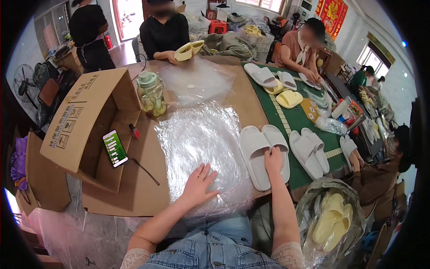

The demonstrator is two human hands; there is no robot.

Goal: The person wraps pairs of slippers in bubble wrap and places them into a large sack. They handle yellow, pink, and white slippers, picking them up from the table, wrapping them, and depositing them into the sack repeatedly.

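Note:
My left hand (200, 184) lies spread on a stack of clear plastic bags (201, 139), a ring on one finger. To its right, a pair of light grey slide slippers (253, 144) lies side by side, toes pointing away from me. My right hand (274, 160) grips this pair where the two straps meet, its fingertips partly hidden inside the openings. Just right of it, a second grey pair (309, 152) rests on the green mat (293, 175), untouched by me.
An open cardboard box (85, 121), a lit phone (115, 148) and a green-lidded jar (151, 94) stand left. At lower right, a sack (309, 197) holds yellow slippers (332, 219). Across the table, one co-worker holds yellow slippers (188, 50); another handles a pale slipper (309, 81).

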